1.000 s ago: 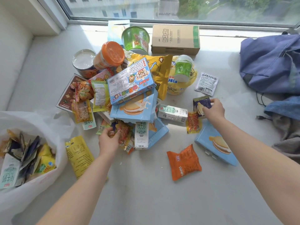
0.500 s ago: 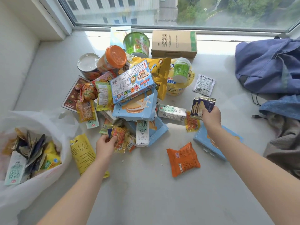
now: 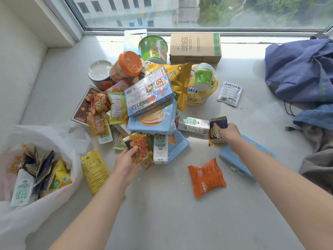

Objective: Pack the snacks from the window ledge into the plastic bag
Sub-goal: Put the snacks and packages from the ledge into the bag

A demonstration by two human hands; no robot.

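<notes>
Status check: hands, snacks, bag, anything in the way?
Left hand grips orange snack packets at the pile's near edge. Right hand holds dark banana-print packet. Plastic bag open at left, part filled. Yellow packet lies between left hand and bag.

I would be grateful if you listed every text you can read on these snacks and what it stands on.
"纯牛奶", "PURE MILK": upright carton.
"山楂乌梅茶": white sachet.
"BIG": yellow cup, partly hidden.
"纯牛奶": bagged carton.
Too blurred to read: cardboard box, cartoon box, red packet in the left grip, dark packet in the right grip.
</notes>
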